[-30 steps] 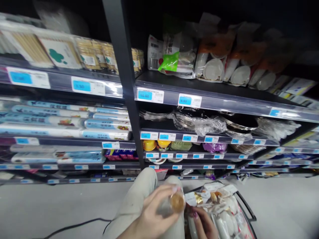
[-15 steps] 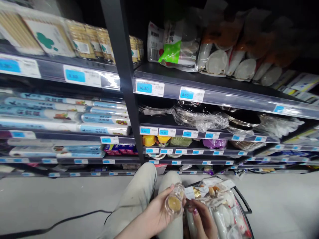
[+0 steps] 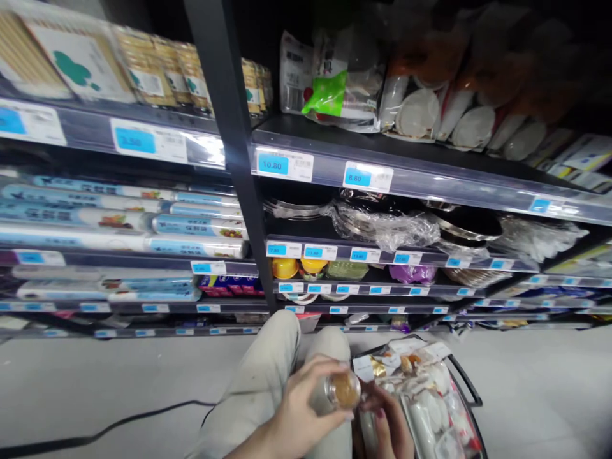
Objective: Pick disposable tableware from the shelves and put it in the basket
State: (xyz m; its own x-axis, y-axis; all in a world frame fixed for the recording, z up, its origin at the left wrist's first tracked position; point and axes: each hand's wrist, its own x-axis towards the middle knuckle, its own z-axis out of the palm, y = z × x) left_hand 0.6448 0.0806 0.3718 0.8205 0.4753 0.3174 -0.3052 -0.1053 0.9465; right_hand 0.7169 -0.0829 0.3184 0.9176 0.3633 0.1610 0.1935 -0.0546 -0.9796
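Note:
My left hand (image 3: 299, 408) is wrapped round a small clear jar (image 3: 340, 391) with a golden end facing the camera, held low in front of my legs. Just to its right, my right hand (image 3: 388, 428) has its fingers curled close to the jar's end, over the left edge of a shopping basket (image 3: 466, 384); what it grips, if anything, is hidden. The basket is full of wrapped goods (image 3: 421, 395), white and gold among them.
Dark store shelves (image 3: 406, 185) with blue price tags rise ahead. They carry paper plates (image 3: 421, 118), foil pans (image 3: 382, 226), boxed wrap rolls (image 3: 143, 223) and toothpick packs (image 3: 157, 70). A black upright post (image 3: 229, 159) divides them. A cable (image 3: 119, 424) lies across the grey floor.
The jar has turned in my left hand, and both hands have shifted slightly. The view has tilted a little.

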